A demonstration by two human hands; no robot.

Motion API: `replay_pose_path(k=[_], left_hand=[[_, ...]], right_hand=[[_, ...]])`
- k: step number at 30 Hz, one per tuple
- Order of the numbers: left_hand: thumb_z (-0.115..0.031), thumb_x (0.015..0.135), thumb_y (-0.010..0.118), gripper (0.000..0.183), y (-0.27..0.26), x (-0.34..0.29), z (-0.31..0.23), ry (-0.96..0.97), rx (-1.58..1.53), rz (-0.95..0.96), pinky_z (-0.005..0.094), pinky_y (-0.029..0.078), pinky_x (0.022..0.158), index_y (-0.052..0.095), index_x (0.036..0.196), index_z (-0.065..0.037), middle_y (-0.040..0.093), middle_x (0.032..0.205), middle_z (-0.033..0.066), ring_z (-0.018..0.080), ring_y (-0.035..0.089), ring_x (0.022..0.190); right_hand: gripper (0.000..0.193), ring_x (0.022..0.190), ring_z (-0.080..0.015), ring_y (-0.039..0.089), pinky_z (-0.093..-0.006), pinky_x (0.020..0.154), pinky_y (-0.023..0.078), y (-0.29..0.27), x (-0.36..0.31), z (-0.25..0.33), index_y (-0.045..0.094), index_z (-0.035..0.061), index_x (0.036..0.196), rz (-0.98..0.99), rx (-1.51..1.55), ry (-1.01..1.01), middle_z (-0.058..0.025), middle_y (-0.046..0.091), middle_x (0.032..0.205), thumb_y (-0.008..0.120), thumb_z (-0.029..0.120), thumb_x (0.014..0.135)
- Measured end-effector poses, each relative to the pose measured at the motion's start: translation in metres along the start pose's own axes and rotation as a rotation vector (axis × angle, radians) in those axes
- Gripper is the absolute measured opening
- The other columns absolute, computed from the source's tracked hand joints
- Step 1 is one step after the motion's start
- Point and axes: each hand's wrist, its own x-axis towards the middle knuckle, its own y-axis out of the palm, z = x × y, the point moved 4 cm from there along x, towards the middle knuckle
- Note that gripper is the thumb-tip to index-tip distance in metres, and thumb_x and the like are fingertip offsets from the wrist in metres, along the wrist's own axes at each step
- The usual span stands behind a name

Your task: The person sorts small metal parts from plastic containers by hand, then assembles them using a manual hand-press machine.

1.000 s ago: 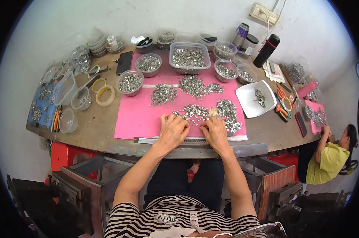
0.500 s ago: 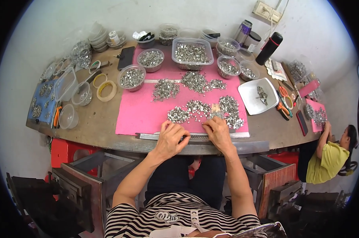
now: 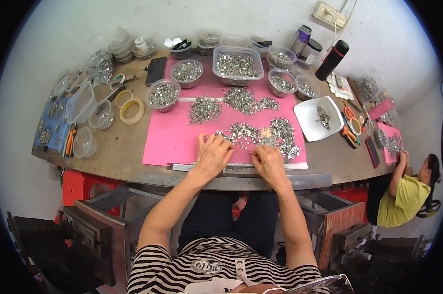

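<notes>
My left hand [image 3: 212, 156] is over the left end of a pile of small shiny metal pieces [image 3: 246, 133], fingers bent and apart, covering part of it. Nothing shows in its grasp. My right hand [image 3: 269, 164] is closed in a pinch at the near edge of the pink mat [image 3: 170, 142], just above the right part of a long metal strip [image 3: 238, 168]. What its fingertips hold is too small to make out. The strip lies along the mat's front edge, with a row of small pieces along its middle.
Clear tubs of metal pieces [image 3: 238, 78] stand behind the mat. A white square dish [image 3: 307, 120], orange-handled pliers [image 3: 348, 137] and a black bottle [image 3: 332, 60] are on the right. Tape rolls [image 3: 131, 121] lie left. A person in a yellow-green shirt [image 3: 402, 201] works at far right.
My left hand has moved up and away from the metal strip to the left pile, baring more of the strip's middle. The right hand has barely shifted.
</notes>
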Motion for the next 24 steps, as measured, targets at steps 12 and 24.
replay_pose_path(k=[12, 24], left_hand=[[-0.015, 0.082, 0.074, 0.006, 0.006, 0.002, -0.002, 0.015, 0.056, 0.034, 0.0556, 0.032, 0.101, 0.069, 0.085, -0.014, 0.058, 0.086, 0.0021, 0.0234, 0.057, 0.093], [-0.014, 0.081, 0.074, 0.006, 0.007, 0.002, -0.004, -0.012, 0.080, 0.045, 0.0566, 0.031, 0.102, 0.072, 0.086, -0.013, 0.060, 0.090, 0.0022, 0.0232, 0.057, 0.097]], right_hand=[[0.010, 0.082, -0.0283, 0.059, -0.0405, 0.076, 0.043, -0.004, -0.006, 0.023, 0.068, 0.0053, 0.087, -0.063, 0.225, -0.068, -0.0089, 0.060, 0.083, 0.075, 0.010, 0.082], [0.013, 0.084, -0.0271, 0.057, -0.0401, 0.077, 0.042, 0.003, -0.014, 0.033, 0.070, 0.0059, 0.093, -0.140, 0.196, -0.115, -0.0077, 0.059, 0.086, 0.076, 0.008, 0.081]])
